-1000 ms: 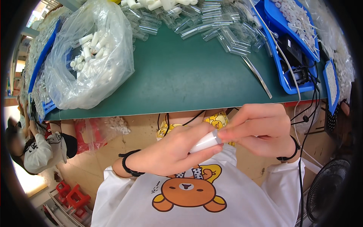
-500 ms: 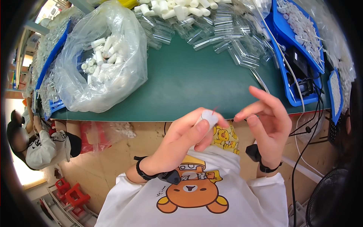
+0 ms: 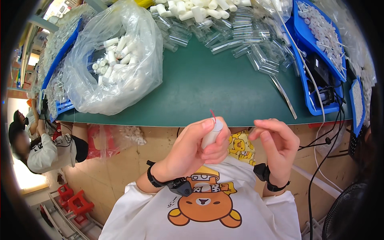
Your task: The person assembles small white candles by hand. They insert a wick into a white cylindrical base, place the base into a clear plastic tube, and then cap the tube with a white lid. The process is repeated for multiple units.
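My left hand (image 3: pixel 198 142) is wrapped round a small white cylinder (image 3: pixel 209 139) and holds it upright, just in front of the table edge. A thin red wire (image 3: pixel 213 115) sticks up from its top. To the right, my right hand (image 3: pixel 278 144) hovers apart from it with fingers loosely bent and a gap between thumb and fingertips; no object shows clearly there. Metal tweezers (image 3: pixel 284 97) lie on the green table (image 3: pixel 212 88) beyond the right hand.
A clear plastic bag (image 3: pixel 134 86) of white cylinders stands at left. White cylinders (image 3: pixel 196 14) and clear tubes (image 3: pixel 260 60) are piled at the back. Blue trays (image 3: pixel 301 66) with small parts and cables stand at right. Another person (image 3: pixel 52 150) sits far left.
My left hand has turned the cylinder more upright and closed further round it. My right hand has drawn back toward me, its fingers more bent, leaving the tweezers fully in view.
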{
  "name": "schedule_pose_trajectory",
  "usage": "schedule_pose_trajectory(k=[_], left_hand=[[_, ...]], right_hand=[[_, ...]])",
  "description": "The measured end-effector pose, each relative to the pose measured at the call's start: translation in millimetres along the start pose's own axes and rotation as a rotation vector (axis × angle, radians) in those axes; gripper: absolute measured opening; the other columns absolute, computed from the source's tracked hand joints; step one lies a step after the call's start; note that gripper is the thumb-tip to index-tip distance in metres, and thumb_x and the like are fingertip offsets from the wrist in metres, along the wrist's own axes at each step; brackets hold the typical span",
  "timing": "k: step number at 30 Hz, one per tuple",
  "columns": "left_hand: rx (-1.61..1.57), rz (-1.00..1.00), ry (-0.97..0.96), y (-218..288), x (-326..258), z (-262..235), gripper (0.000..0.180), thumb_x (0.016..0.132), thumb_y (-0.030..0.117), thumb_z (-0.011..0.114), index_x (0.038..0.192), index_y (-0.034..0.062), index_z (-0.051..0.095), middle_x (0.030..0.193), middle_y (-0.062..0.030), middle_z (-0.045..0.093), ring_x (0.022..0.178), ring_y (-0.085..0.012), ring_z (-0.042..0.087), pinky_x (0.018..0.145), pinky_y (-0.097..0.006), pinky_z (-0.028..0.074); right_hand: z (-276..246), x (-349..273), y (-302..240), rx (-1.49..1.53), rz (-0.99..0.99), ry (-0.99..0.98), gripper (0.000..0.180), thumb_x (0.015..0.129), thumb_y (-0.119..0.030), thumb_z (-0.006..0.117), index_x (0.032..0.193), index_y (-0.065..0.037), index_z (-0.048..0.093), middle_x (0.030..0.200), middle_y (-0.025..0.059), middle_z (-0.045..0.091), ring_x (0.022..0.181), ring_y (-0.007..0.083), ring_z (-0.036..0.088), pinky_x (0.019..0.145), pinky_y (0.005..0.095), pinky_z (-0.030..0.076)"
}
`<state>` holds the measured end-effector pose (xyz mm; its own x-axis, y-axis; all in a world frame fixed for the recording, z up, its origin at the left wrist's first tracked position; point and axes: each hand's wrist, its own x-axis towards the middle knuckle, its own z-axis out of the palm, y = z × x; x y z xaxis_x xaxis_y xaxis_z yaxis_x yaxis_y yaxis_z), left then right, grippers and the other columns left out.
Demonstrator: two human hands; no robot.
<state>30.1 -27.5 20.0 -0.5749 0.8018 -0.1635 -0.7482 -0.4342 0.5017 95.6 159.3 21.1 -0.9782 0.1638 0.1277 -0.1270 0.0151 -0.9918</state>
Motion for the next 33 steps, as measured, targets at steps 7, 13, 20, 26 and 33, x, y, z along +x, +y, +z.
schedule_pose_trajectory(k=[7, 13, 20, 26, 33], left_hand=[[0.125, 0.058, 0.017, 2, 0, 4, 0.039, 0.093, 0.044, 0.035, 0.072, 0.0118, 0.038, 0.058, 0.0058, 0.031, 0.049, -0.005, 0.026, 0.045, -0.022, 0.025], [0.072, 0.05, 0.08, -2, 4, 7, 0.035, 0.094, 0.04, 0.034, 0.073, 0.0119, 0.038, 0.059, 0.0055, 0.031, 0.049, -0.005, 0.026, 0.046, -0.022, 0.025], [-0.044, 0.032, 0.141, -5, 9, 7, 0.037, 0.094, 0.041, 0.033, 0.073, 0.0115, 0.039, 0.058, 0.0049, 0.032, 0.049, -0.006, 0.026, 0.046, -0.023, 0.024], [-0.146, -0.063, 0.007, -10, 7, 5, 0.039, 0.096, 0.039, 0.033, 0.071, 0.0101, 0.04, 0.054, 0.0045, 0.031, 0.046, -0.0067, 0.026, 0.044, -0.024, 0.023], [0.051, -0.097, -0.033, -12, 2, 5, 0.04, 0.095, 0.043, 0.035, 0.069, 0.0127, 0.038, 0.054, 0.0067, 0.031, 0.043, -0.0055, 0.024, 0.042, -0.023, 0.021]], right_hand=[[-2, -2, 6, -0.028, -0.013, -0.005, 0.02, 0.084, 0.005, 0.054, 0.102, 0.003, 0.063, 0.081, 0.0098, 0.063, 0.075, 0.0141, 0.06, 0.067, 0.0238, 0.044], [0, -2, 6, -0.02, 0.0, -0.015, 0.019, 0.084, 0.006, 0.053, 0.1, 0.003, 0.064, 0.08, 0.0095, 0.063, 0.074, 0.014, 0.06, 0.067, 0.0237, 0.045], [4, -3, 8, 0.019, 0.011, -0.045, 0.02, 0.085, 0.007, 0.053, 0.102, 0.004, 0.062, 0.084, 0.01, 0.062, 0.079, 0.0145, 0.06, 0.071, 0.0254, 0.046], [22, 1, 23, 0.283, -0.01, -0.099, 0.031, 0.09, -0.001, 0.05, 0.121, 0.006, 0.048, 0.115, 0.0147, 0.052, 0.107, 0.0214, 0.054, 0.091, 0.0326, 0.044], [45, 1, 20, 0.515, 0.149, -0.246, 0.038, 0.095, -0.01, 0.04, 0.13, 0.003, 0.038, 0.121, 0.0158, 0.053, 0.111, 0.0199, 0.052, 0.094, 0.0327, 0.04]])
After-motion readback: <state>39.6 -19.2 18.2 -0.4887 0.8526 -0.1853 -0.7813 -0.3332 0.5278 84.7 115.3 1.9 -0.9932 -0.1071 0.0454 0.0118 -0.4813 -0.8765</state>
